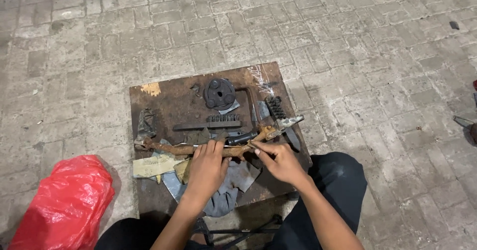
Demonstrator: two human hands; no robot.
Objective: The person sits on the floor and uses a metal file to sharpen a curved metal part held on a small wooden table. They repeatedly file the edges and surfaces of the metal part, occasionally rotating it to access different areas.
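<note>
Left hand [207, 166] is clamped on the rusty bar [198, 149]; right hand [280, 161] pinches a small tool at it; rust remains, so much work seems left.

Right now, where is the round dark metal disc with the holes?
In the head view, the round dark metal disc lies at the far middle of the rusty brown work board, beyond the toothed dark metal bar and left of the bent dark metal rod.

Head view, steeply down, close overhead

Red plastic bag [62, 205] cut off at bottom-left, rusty bar's [174, 148] middle hidden under hands.
</note>
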